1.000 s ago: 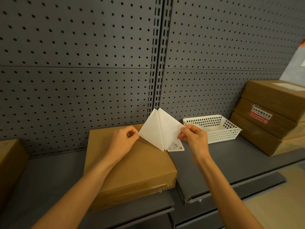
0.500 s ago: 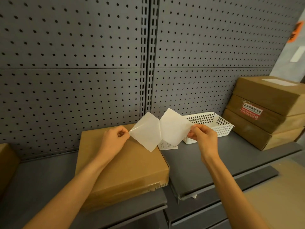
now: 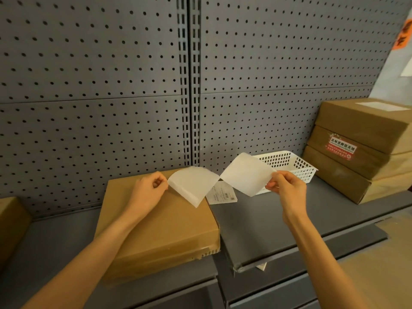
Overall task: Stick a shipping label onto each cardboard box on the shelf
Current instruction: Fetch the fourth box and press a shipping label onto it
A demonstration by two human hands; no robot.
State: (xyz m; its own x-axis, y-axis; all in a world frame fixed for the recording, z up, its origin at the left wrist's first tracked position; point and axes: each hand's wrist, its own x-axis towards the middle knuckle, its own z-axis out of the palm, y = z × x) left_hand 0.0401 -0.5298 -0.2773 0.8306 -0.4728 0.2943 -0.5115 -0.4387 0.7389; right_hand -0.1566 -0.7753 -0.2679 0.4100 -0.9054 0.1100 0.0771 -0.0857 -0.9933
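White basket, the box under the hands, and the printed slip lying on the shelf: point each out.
white basket (image 3: pixel 296 162), head view, front wall.
box (image 3: pixel 160 228), head view, top face.
printed slip (image 3: pixel 224 194), head view, middle.

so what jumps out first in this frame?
Two white sheets held at centre frame, touching at one corner: the left hand pinches the left sheet over the cardboard box, and the right hand pinches the right sheet in front of the white basket. At the right edge is a stack of three boxes, one bearing a red sticker.
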